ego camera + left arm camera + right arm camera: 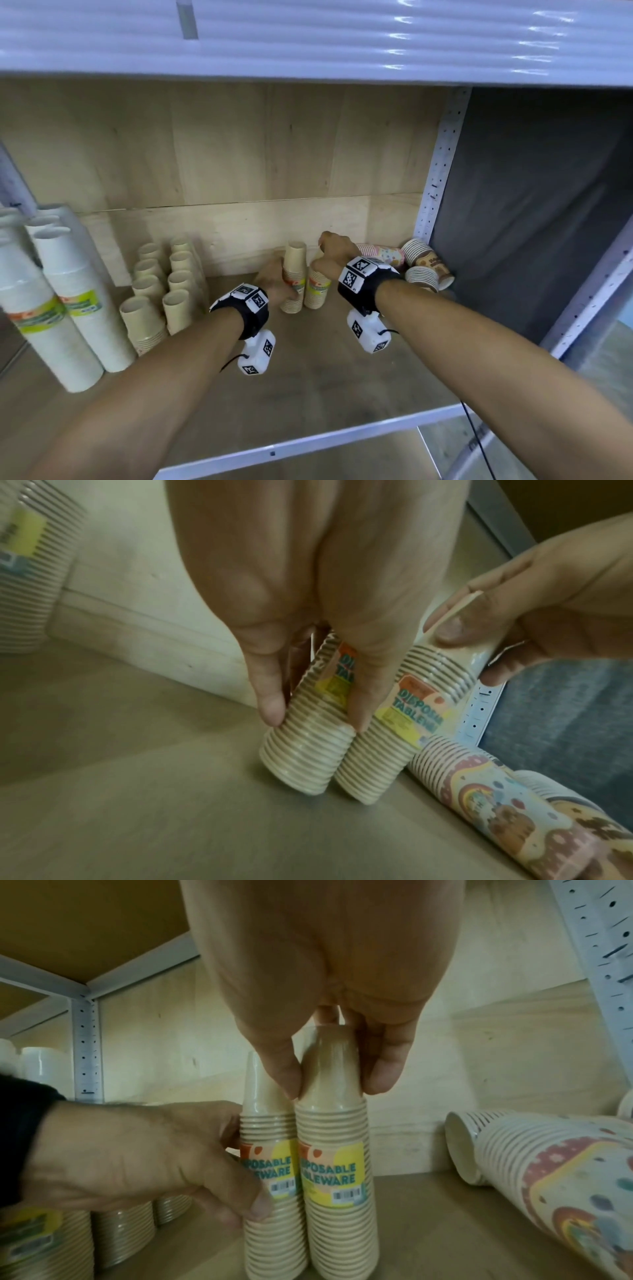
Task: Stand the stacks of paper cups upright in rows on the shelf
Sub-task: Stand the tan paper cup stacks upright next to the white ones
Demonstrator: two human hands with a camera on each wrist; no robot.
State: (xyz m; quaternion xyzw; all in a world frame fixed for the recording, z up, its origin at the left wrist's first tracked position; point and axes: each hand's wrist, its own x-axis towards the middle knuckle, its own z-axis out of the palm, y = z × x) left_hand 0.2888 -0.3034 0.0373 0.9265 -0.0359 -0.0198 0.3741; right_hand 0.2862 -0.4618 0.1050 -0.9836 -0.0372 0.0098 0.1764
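Two beige paper cup stacks with yellow labels stand side by side, touching, near the back of the wooden shelf (pixel 325 370). My left hand (pixel 274 279) grips the left stack (pixel 294 274) at label height, thumb in front and fingers behind. In the left wrist view the left hand (pixel 315 715) wraps round this left stack (pixel 301 758). My right hand (pixel 334 255) pinches the narrow top of the right stack (pixel 317 291). The right wrist view shows the right hand (pixel 334 1083) on that right stack (pixel 337 1231), with the left stack (pixel 267 1231) beside it.
Two rows of upright beige stacks (pixel 161 284) stand to the left, with tall white stacks (pixel 68 291) beyond them. Patterned stacks (pixel 383 255) and brown-printed stacks (pixel 428 267) lie on their sides at the back right, by the perforated post (pixel 438 171). A metal rail (pixel 308 442) edges the front.
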